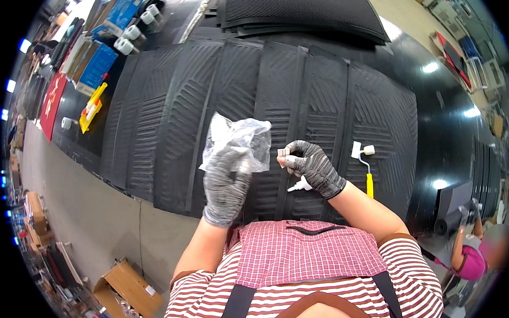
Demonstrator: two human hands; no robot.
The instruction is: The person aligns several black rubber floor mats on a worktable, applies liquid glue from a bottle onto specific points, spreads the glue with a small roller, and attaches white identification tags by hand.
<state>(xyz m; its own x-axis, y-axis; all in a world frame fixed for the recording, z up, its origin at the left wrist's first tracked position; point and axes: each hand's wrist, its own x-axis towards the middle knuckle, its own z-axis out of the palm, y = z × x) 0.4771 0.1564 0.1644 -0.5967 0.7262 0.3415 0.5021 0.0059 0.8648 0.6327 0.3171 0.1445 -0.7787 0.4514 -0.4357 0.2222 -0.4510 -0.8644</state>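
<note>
My left hand, in a grey knit glove, is closed on a crumpled clear plastic bag and is a little blurred. In a pinch, my right hand, gloved the same way, grips a small flat pinkish-grey piece by its edge. Beneath that hand lies a small white nozzle bottle, partly covered. Both hands are over ribbed black rubber sheets laid side by side. To their right rests a small roller with a yellow handle.
At the far edge sits a stack of black sheets. A yellow tool lies at the left, near blue boxes and white rolls. An open cardboard box stands on the floor. Another person works at the right.
</note>
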